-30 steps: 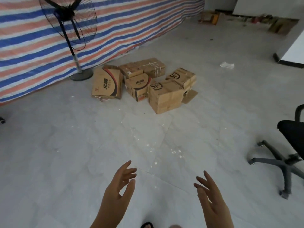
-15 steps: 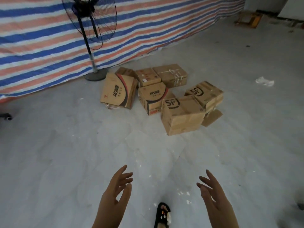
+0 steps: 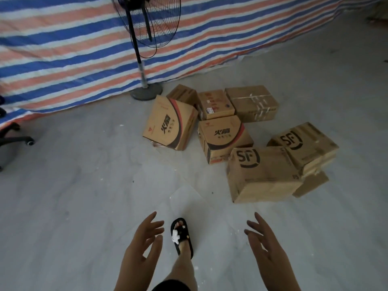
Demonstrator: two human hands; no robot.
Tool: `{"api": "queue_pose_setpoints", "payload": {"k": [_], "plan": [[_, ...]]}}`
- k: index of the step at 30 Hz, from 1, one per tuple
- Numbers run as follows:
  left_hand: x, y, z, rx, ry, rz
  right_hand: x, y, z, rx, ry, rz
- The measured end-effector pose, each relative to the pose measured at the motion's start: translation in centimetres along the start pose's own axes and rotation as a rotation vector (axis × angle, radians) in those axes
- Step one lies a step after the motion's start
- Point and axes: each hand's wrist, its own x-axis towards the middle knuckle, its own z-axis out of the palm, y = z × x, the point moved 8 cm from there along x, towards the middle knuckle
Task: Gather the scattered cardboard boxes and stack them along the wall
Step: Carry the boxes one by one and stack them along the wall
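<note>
Boxes (image 3: 231,133) sit jumbled ahead of both empty, spread hands, left (image 3: 140,246) and right (image 3: 266,246), so looks like approach stage; next up, grabbing that nearest SF box (image 3: 262,171).

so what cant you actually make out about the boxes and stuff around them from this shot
Head view, the only one:
- Small back box: mostly hidden behind the tilted box.
- Flat cardboard piece: tucked under the SF boxes, so its extent is unclear.
- Label on the red-printed box: too small to read.
- Fan: head cut off by the top edge.
- Chair base: cut off by the left edge.
- Box contents: all closed.
</note>
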Motion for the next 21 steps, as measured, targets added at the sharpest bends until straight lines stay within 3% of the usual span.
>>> {"api": "queue_pose_setpoints", "payload": {"k": [11,21], "plan": [[27.3,4.8,1.3,0.073,-0.049,-0.002,25.1,-9.6,5.1,-0.001,-0.010,0.043],[46.0,1.0,6.5,0.167,-0.065,-0.203,47.1,-7.7,10.4,-0.075,-0.167,0.187]]}}
